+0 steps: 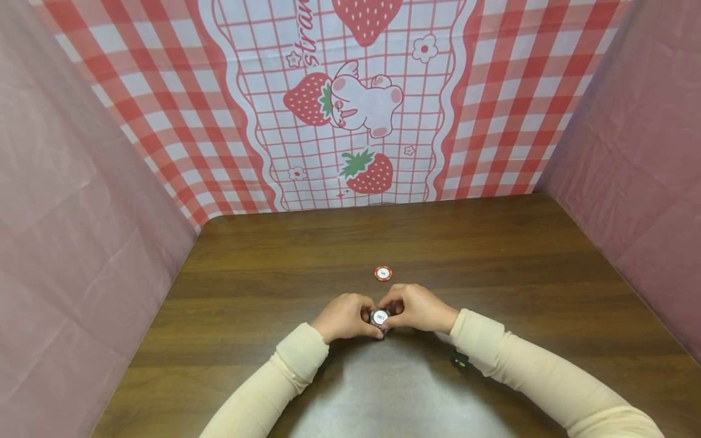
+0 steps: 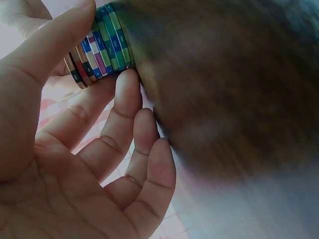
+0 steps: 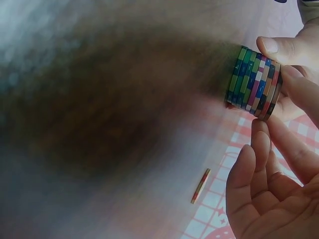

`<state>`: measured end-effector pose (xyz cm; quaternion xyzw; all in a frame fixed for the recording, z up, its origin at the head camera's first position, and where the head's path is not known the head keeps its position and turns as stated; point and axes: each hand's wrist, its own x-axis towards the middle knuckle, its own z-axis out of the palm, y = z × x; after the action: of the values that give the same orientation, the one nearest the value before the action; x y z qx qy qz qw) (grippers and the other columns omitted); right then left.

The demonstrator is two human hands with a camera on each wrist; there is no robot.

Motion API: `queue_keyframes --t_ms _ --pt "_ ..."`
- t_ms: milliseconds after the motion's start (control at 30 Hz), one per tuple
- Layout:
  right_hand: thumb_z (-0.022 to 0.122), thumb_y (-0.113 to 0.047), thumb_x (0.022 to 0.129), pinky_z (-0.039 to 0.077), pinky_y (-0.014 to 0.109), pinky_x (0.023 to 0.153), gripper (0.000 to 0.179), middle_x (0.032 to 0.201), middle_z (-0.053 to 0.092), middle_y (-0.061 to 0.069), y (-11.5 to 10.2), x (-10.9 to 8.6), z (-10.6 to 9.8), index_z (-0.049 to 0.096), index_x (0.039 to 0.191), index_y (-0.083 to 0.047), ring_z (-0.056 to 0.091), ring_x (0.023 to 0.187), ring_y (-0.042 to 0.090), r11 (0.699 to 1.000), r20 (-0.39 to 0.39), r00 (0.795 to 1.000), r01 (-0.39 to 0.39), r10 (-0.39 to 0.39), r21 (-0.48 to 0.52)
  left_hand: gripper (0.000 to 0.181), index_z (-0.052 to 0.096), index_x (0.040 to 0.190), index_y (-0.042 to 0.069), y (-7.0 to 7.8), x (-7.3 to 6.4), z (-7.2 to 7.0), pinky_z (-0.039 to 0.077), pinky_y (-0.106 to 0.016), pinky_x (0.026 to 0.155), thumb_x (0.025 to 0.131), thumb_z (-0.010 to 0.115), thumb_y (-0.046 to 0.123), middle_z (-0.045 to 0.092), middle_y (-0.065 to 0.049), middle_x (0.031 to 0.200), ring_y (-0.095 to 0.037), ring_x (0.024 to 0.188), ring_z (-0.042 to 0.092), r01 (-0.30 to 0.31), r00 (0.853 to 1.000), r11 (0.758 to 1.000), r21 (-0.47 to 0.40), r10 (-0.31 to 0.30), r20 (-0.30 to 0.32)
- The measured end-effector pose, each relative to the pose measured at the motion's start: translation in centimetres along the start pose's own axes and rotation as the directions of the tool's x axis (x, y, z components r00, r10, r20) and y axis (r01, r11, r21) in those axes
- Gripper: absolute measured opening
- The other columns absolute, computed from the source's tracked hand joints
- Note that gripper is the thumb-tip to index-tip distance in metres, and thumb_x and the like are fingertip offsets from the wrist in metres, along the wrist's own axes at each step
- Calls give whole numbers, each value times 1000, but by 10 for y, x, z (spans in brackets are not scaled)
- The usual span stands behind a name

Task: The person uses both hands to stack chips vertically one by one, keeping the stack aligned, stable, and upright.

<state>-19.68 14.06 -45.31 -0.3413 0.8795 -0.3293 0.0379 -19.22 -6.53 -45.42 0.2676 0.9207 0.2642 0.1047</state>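
A short stack of poker chips [image 1: 379, 316] stands on the wooden table, its top chip dark-rimmed with a white centre reading 100. Green, blue, purple and orange bands show along the stack's side [image 2: 102, 47] in the left wrist view. My left hand [image 1: 345, 316] grips it from the left, thumb at the near side and fingers round the far side. From the right, my right hand [image 1: 420, 307] holds the same stack between thumb and fingers near its top. Beyond the hands a single red poker chip [image 1: 383, 273] with a white centre lies flat.
The brown wooden table [image 1: 263, 261] reaches back to a red-and-white checked cloth [image 1: 515, 121] with strawberry prints. Pink cloth walls [image 1: 82, 182] stand at both sides. A small black device [image 1: 460, 360] shows under the right wrist.
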Motion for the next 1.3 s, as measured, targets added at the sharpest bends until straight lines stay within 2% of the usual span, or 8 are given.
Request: queue_keyframes --t_ms 233,533,700,967,1300 --pt "82 -21 77 48 19 67 22 85 67 -4 3 1 -2 75 96 -14 59 74 8 999 -6 1000 21 -21 38 31 66 77 18 0 0 0 37 -19 57 66 89 35 54 12 67 -2 61 46 5 1000 1000 -5 -5 6" --pt "81 -23 79 50 21 68 28 93 70 2 14 4 -11 74 102 -7 57 74 3 994 -50 999 -12 18 110 32 66 77 17 0 1 1 37 -20 57 66 89 36 55 11 68 -2 62 46 10 1000 1000 15 -10 6" --pt "80 -25 81 49 21 68 32 93 70 5 22 5 -18 74 106 -6 57 75 4 987 -84 993 -69 82 142 31 68 79 18 0 1 1 38 -20 58 65 89 36 55 11 68 -2 63 47 12 1000 1000 18 -12 0" --pt "78 -25 82 49 22 68 35 91 69 4 34 8 -27 72 110 -4 59 77 9 976 -158 973 -144 170 164 30 70 82 19 0 1 2 38 -19 59 65 89 35 56 11 68 -2 62 47 14 1000 1000 14 -14 -4" --pt "76 -28 85 50 26 73 45 103 70 11 47 13 -33 67 120 -3 62 84 16 959 -148 959 -215 243 183 31 70 82 19 -1 2 2 39 -20 59 65 89 34 58 10 68 -2 62 48 9 1000 1000 18 -9 -7"
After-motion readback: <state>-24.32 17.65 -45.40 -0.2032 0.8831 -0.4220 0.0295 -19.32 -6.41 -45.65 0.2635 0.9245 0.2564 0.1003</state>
